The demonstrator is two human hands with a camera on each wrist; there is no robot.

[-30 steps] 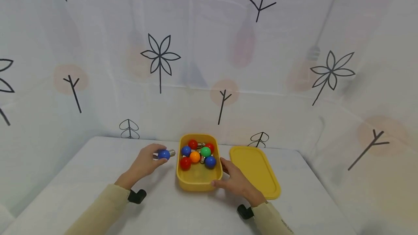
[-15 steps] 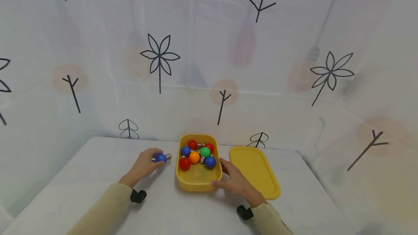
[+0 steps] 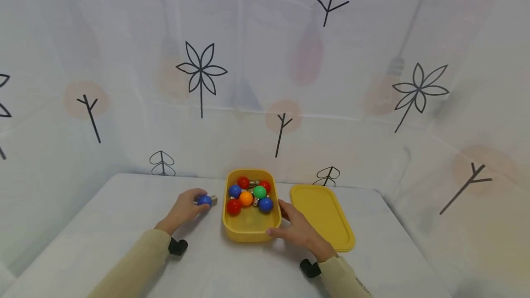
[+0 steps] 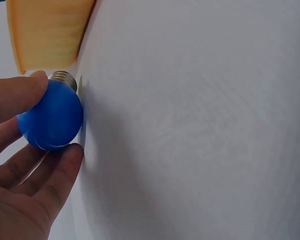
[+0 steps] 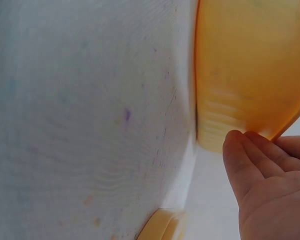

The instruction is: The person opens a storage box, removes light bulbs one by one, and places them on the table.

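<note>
A blue light bulb [image 3: 204, 200] with a metal screw base is pinched between the thumb and fingers of my left hand [image 3: 181, 211]. In the left wrist view the bulb [image 4: 52, 119] is low at the tabletop, its base pointing toward the yellow container. My right hand [image 3: 301, 230] rests against the near right corner of that yellow container [image 3: 251, 236]. In the right wrist view, straight fingers [image 5: 247, 160] touch its side wall. Inside lie several colored bulbs: red, blue, a green bulb [image 3: 259, 191] and an orange bulb [image 3: 246, 198], grouped toward the far end.
A yellow lid [image 3: 322, 217] lies flat to the right of the container. White cloth covers the table [image 3: 232, 272], and a patterned white cloth [image 3: 240, 82] hangs behind it. A black wrist device [image 3: 178, 247] sits at each sleeve cuff.
My left hand has lowered the blue bulb slightly toward the table and a little left, away from the container. The right hand has kept its place.
</note>
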